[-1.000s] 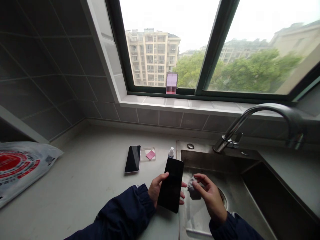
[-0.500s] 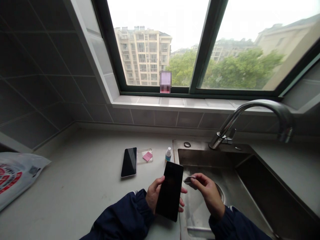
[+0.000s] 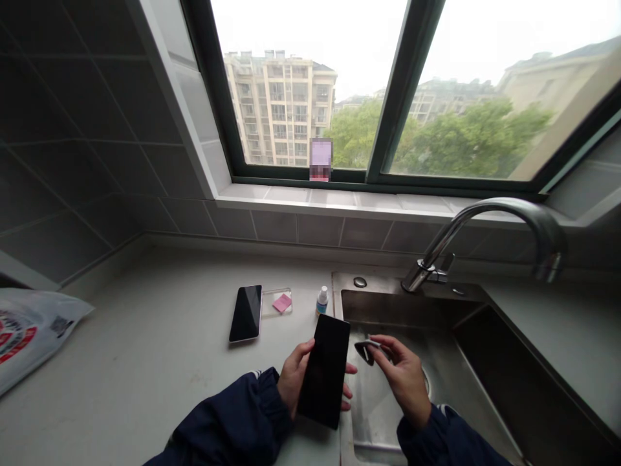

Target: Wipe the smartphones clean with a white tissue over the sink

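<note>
My left hand (image 3: 294,375) is wrapped around a black smartphone (image 3: 324,372), thumb on its left edge and fingertips showing past the right edge. The phone is tilted, its dark screen facing me, over the counter beside the sink edge. Over the sink, my right hand (image 3: 402,372) pinches a small dark grey cloth (image 3: 366,353) with a pale mark on it, apart from the phone. Just behind the held phone stands a small white bottle (image 3: 322,301) with a blue label. Farther left, a second smartphone (image 3: 246,314) lies beside a clear phone case (image 3: 277,292) bearing a pink square of paper (image 3: 282,303).
The steel sink (image 3: 398,298) takes up the right side, with a chrome faucet (image 3: 424,259) arching over it. A white plastic bag with red print (image 3: 39,336) lies at the left on the pale counter (image 3: 145,336). A window (image 3: 310,77) rises behind the ledge.
The small dark cloth has turned in my right hand and shows a pointed edge and a pale mark. My left hand keeps hold of the phone. The view has shifted slightly.
</note>
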Available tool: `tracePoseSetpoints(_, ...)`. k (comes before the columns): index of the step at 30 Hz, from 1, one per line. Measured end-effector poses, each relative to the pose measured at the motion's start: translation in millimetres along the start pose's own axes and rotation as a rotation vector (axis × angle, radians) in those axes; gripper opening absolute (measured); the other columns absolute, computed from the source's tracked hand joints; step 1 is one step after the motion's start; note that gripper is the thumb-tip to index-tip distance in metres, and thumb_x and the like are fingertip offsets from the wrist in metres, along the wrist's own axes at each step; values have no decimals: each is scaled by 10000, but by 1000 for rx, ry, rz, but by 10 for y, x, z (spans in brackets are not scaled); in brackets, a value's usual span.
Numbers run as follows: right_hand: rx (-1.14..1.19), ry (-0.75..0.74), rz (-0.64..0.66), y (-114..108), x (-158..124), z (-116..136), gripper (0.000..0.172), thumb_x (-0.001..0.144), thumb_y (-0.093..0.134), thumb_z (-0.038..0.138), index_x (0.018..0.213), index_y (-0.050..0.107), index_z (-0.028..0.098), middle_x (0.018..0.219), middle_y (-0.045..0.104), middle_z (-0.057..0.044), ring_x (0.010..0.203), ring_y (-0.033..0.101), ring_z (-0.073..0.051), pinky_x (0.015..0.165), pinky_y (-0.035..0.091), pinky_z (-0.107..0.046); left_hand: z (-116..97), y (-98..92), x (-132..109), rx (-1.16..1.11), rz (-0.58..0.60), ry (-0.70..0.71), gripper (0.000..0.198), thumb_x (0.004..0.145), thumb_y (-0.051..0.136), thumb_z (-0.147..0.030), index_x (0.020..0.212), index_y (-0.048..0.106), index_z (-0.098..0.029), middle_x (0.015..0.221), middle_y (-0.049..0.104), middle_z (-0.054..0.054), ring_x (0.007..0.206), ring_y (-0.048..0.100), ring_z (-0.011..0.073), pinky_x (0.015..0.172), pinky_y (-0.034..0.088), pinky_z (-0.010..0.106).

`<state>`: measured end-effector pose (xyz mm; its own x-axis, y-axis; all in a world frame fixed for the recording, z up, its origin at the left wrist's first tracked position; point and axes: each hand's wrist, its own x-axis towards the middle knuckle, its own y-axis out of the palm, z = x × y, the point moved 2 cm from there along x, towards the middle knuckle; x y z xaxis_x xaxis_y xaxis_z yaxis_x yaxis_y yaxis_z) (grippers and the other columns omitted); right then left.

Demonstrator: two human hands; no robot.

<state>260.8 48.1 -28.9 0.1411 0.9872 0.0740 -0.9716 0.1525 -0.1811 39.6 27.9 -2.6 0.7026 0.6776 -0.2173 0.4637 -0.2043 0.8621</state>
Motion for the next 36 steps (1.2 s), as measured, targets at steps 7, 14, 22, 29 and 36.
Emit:
tracePoseSetpoints(7,-17,-105,-80,-79,146,153,354,778,731,444,986,691,160,869,742,-88,775,716,-225,700,582,-319,77,181,64,-73,-44,-13,674,871,329,-643,1222,537,-106,1158,630,190,858,663,292,837,485,508)
tracePoseSetpoints(14,-52,-338,-229,-100,124,729,245,813,715,336,1021,687,209,948,702,-60,865,685,-212,797,561,-331,64,160,211,-83,-49,41,672,866,352,-632,1218,548,-94,1170,628,197,853,662,286,804,495,477)
tracePoseSetpoints(22,-236,-890,394,555,-452,777,352,901,527,58,1203,614,216,972,677,-82,867,650,-200,751,543,-333,79,157,218,-218,-87,101,558,896,380,-572,921,685,-105,789,694,79,805,658,206,900,457,331)
tracePoseSetpoints(29,-292,-904,492,595,-499,647,328,891,590,191,1217,563,158,974,659,-118,882,623,-239,759,536,-383,27,170,219,-174,-114,53,803,886,271,-652,1096,631,34,938,707,198,1003,652,303,1019,392,400)
tracePoseSetpoints(36,-456,-925,456,542,-504,655,395,909,521,159,1303,528,141,1249,615,-153,1248,528,-293,994,497,-435,46,156,181,-266,-18,24,867,863,291,-703,1179,589,48,988,699,209,1032,650,289,1049,369,372)
